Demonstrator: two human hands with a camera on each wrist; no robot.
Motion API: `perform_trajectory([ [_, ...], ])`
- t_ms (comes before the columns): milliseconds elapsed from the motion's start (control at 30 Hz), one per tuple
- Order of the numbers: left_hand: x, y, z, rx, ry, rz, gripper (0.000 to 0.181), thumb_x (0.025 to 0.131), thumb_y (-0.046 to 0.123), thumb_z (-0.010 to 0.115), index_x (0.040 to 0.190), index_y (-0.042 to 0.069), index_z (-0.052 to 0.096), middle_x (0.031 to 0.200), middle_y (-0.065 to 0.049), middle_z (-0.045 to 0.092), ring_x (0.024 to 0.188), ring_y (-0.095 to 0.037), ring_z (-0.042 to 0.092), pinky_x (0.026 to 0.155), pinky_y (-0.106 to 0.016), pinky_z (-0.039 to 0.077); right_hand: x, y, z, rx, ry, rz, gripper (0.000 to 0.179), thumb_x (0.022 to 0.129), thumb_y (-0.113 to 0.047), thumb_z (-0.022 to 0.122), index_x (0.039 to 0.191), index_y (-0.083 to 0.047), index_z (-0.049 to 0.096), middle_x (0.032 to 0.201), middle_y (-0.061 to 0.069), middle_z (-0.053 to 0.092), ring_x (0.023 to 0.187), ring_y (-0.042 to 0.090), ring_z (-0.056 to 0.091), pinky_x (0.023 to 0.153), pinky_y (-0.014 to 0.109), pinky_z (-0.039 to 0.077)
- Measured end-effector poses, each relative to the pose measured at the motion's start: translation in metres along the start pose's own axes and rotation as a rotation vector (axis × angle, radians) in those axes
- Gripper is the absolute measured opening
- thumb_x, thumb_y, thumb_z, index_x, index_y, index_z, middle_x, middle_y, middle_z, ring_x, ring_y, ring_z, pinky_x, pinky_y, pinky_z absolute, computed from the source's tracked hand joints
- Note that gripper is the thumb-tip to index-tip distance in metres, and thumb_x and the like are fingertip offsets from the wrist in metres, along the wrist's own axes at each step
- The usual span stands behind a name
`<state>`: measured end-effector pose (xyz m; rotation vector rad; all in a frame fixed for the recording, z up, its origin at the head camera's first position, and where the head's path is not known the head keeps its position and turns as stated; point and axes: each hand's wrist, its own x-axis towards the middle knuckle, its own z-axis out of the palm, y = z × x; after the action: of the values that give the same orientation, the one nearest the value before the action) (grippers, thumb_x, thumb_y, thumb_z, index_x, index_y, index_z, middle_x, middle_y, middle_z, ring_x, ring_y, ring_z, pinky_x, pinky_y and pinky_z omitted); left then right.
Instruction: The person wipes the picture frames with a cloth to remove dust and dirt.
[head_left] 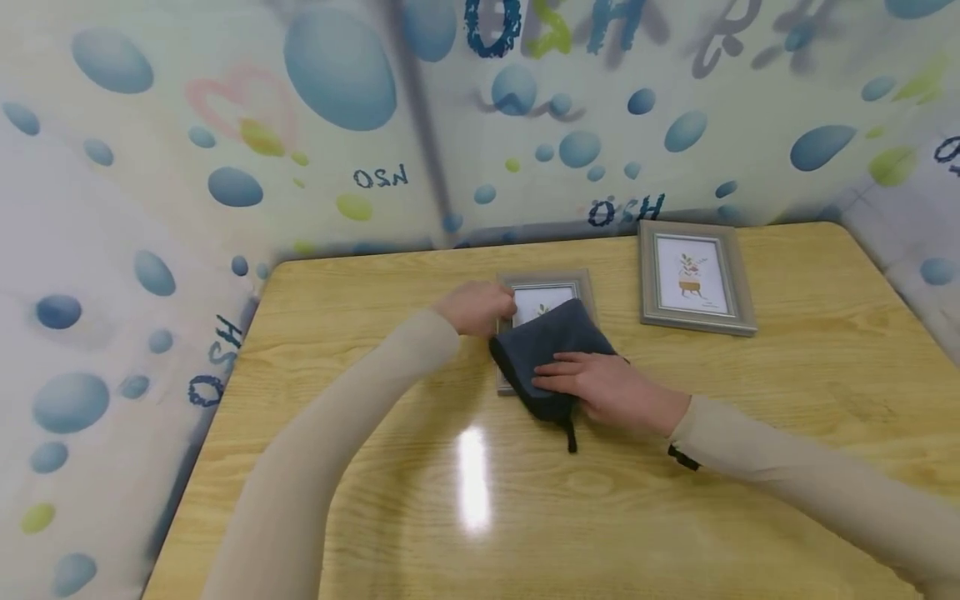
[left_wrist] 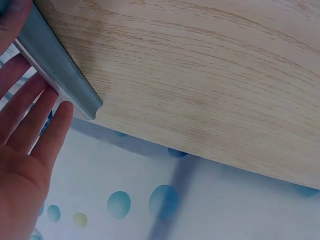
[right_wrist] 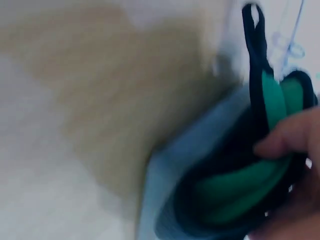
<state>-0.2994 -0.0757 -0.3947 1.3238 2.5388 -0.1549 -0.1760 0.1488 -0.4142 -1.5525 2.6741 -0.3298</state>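
A grey picture frame [head_left: 583,278] with a white print lies on the wooden table [head_left: 420,517], partly covered by a dark blue-grey cloth [head_left: 562,329]. My left hand [head_left: 472,308] holds its left side. In the left wrist view, the thumb and fingers stand on either side of the grey moulding [left_wrist: 62,67]. My right hand [head_left: 603,383] holds the folded cloth over the frame's lower part, fingers spread across its top. Black edging, a hanging loop [right_wrist: 256,40] and green folds [right_wrist: 235,190] show in the right wrist view, with the thumb against the cloth.
Another grey picture frame [head_left: 696,323], with a plant print, lies to the right near the table's back edge. A patterned wall [head_left: 450,125] with blue and green spots rises behind the table and along its left side.
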Motion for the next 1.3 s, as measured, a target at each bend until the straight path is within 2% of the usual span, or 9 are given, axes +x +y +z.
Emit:
perform_trajectory([
  [133, 0.002, 0.001, 0.000, -0.020, -0.003, 0.021, 0.024, 0.089, -0.006, 0.060, 0.100, 0.010, 0.074, 0.094, -0.005, 0.065, 0.085, -0.020, 0.062, 0.074, -0.033, 0.052, 0.013, -0.015, 0.010, -0.040, 0.059, -0.028, 0.055, 0.082, 0.008, 0.064, 0.135, -0.005, 0.055, 0.137, 0.013, 0.053, 0.122, 0.037, 0.051, 0.097, 0.045, 0.044],
  [233, 0.002, 0.001, 0.000, -0.013, -0.002, 0.043, 0.026, 0.089, -0.010, 0.059, 0.101, 0.009, 0.072, 0.092, -0.006, 0.065, 0.085, -0.021, 0.061, 0.075, -0.032, 0.051, 0.012, -0.015, 0.010, -0.022, 0.068, -0.028, 0.054, 0.084, 0.007, 0.064, 0.136, -0.004, 0.054, 0.137, 0.013, 0.053, 0.122, 0.036, 0.051, 0.097, 0.045, 0.044],
  [433, 0.002, 0.002, 0.000, 0.008, -0.026, 0.039, 0.022, 0.078, 0.003, 0.076, 0.099, 0.007, 0.070, 0.092, -0.006, 0.061, 0.084, -0.021, 0.058, 0.076, -0.035, 0.050, -0.017, 0.002, -0.006, 0.073, 0.003, 0.046, 0.051, 0.083, 0.011, 0.061, 0.132, -0.004, 0.057, 0.132, 0.014, 0.056, 0.119, 0.035, 0.053, 0.097, 0.048, 0.043],
  [533, 0.003, 0.003, -0.002, -0.001, -0.010, 0.046, 0.025, 0.072, 0.008, 0.081, 0.094, 0.005, 0.068, 0.089, -0.006, 0.059, 0.080, -0.021, 0.055, 0.073, -0.037, 0.049, -0.033, 0.008, -0.016, 0.049, -0.019, 0.084, 0.053, 0.079, 0.017, 0.062, 0.128, -0.004, 0.060, 0.128, 0.012, 0.059, 0.117, 0.033, 0.055, 0.095, 0.047, 0.045],
  [633, 0.004, 0.004, -0.003, -0.005, 0.004, 0.061, 0.023, 0.070, 0.007, 0.080, 0.089, 0.005, 0.068, 0.086, -0.006, 0.059, 0.076, -0.020, 0.052, 0.071, -0.036, 0.048, -0.039, 0.010, -0.020, 0.016, -0.036, 0.076, 0.056, 0.076, 0.021, 0.063, 0.127, -0.003, 0.061, 0.126, 0.011, 0.060, 0.117, 0.034, 0.054, 0.094, 0.046, 0.046],
  [800, 0.006, 0.006, -0.004, 0.003, -0.007, 0.064, 0.015, 0.075, 0.001, 0.075, 0.088, 0.005, 0.070, 0.083, -0.006, 0.063, 0.074, -0.020, 0.055, 0.070, -0.035, 0.047, -0.020, 0.007, -0.012, 0.017, -0.042, 0.010, 0.053, 0.079, 0.015, 0.062, 0.129, -0.003, 0.059, 0.130, 0.012, 0.058, 0.120, 0.035, 0.053, 0.097, 0.046, 0.044],
  [1033, 0.007, 0.009, -0.003, 0.005, -0.022, 0.053, 0.018, 0.090, -0.006, 0.059, 0.088, 0.005, 0.073, 0.082, -0.010, 0.067, 0.077, -0.024, 0.063, 0.071, -0.033, 0.050, 0.020, -0.012, 0.006, -0.045, 0.068, -0.026, 0.039, 0.088, 0.002, 0.063, 0.127, -0.004, 0.059, 0.124, 0.013, 0.060, 0.111, 0.031, 0.057, 0.092, 0.044, 0.047],
  [1167, 0.007, 0.012, -0.005, 0.023, -0.020, 0.050, 0.019, 0.092, -0.006, 0.057, 0.089, 0.004, 0.073, 0.081, -0.011, 0.066, 0.077, -0.025, 0.063, 0.070, -0.034, 0.049, 0.018, -0.013, 0.006, -0.041, 0.095, -0.015, 0.041, 0.087, 0.003, 0.064, 0.127, -0.005, 0.060, 0.124, 0.011, 0.061, 0.110, 0.031, 0.057, 0.090, 0.044, 0.047],
  [1300, 0.008, 0.016, -0.006, 0.036, -0.042, 0.023, 0.015, 0.088, -0.005, 0.063, 0.095, 0.005, 0.072, 0.087, -0.010, 0.066, 0.083, -0.025, 0.062, 0.075, -0.036, 0.050, -0.001, -0.003, 0.001, -0.007, 0.077, -0.014, 0.046, 0.084, 0.007, 0.065, 0.128, -0.005, 0.060, 0.125, 0.010, 0.060, 0.112, 0.031, 0.056, 0.091, 0.046, 0.046],
])
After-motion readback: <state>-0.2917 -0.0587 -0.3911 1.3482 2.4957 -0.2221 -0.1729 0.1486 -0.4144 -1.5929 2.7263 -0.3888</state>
